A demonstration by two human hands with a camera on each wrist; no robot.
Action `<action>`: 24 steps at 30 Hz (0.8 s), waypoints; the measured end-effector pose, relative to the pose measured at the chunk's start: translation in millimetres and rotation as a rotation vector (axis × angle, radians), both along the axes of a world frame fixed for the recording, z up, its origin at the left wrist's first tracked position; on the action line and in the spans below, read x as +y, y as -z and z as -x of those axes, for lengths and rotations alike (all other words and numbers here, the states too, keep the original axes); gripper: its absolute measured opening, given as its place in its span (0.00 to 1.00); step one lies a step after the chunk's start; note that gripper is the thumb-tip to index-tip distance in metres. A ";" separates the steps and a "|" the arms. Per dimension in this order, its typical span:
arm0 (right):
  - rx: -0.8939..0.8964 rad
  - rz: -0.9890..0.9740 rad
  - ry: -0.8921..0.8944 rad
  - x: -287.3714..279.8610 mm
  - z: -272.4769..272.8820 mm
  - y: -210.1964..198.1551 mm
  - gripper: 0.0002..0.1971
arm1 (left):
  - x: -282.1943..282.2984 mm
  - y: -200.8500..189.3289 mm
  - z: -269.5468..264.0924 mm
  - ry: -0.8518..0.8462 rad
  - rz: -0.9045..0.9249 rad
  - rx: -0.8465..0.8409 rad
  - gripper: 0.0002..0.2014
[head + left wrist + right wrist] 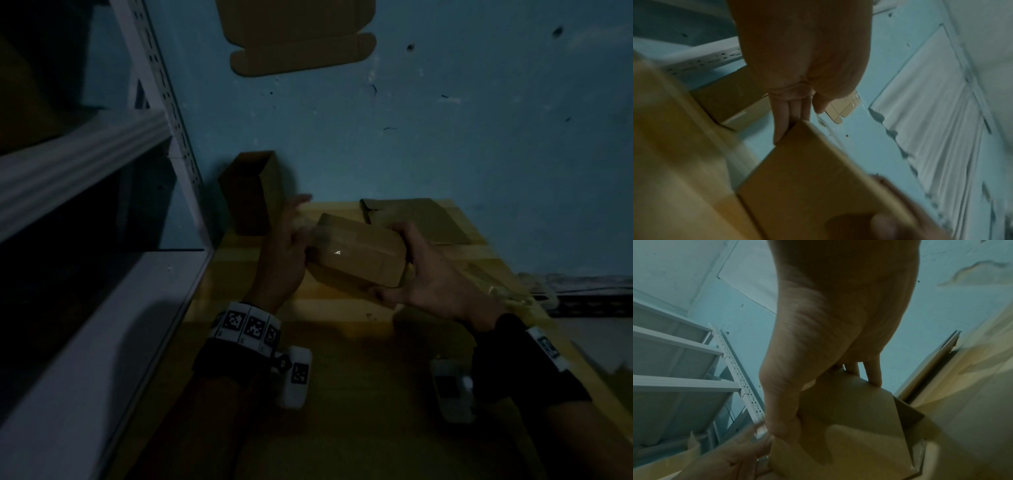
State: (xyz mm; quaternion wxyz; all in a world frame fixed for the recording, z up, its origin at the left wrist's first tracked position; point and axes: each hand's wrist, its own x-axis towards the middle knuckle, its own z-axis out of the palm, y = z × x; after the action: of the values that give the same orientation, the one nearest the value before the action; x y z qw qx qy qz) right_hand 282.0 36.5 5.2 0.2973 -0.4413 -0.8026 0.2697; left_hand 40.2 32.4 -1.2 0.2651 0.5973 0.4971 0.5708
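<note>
So the small cardboard box (356, 255) is up off the yellow table (342, 342), held tilted between both hands over the table's far half. Going by the glare, what looks like a strip of clear tape (334, 245) runs across its top toward the left end. The right hand (435, 277) is the only real grip here: thumb (783, 410) down one face, fingers hooked over the far edge, wrapped round the right end. The left hand (284, 253) isn't gripping anything; its fingers (785, 113) are straight and flat against the left end, just pressing. That pairing is my worry. If the left pushes harder than the right clamps, the box could twist out of the right hand and drop, and it's tilted already. The end flap (908, 415) by the right hand doesn't look quite flush, so squeezing there could pop it open or crush the corner. If that really is tape, rubbing it down on a box held in the air could leave wrinkles or a lifted edge. The left hand is smeared in the head view, so I can't tell where its thumb sits. The upright open carton (251, 195) stands just beside that hand, near the white shelf (85, 161), and a stray knuckle could tip it. The flat cardboard (421, 219) behind the box would be a slippery place to land.
</note>
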 end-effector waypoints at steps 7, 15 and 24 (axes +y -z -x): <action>0.014 0.022 -0.003 0.7 -4.1 -0.2 0.47 | -7.2 -8.2 7.4 0.086 -0.005 0.282 0.09; -0.026 -0.005 0.002 -3.2 1.8 -0.6 0.48 | -13.7 -10.7 -6.1 -0.080 0.065 0.344 0.28; -0.061 -0.073 0.007 -4.6 4.5 0.1 0.46 | -8.9 -5.8 -11.0 -0.102 0.031 0.433 0.25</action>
State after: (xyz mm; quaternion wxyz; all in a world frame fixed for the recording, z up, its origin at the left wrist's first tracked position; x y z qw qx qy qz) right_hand 277.5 31.9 5.1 0.2895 -0.4410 -0.8190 0.2257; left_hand 51.1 23.4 4.6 0.1320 0.6758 0.5806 0.4343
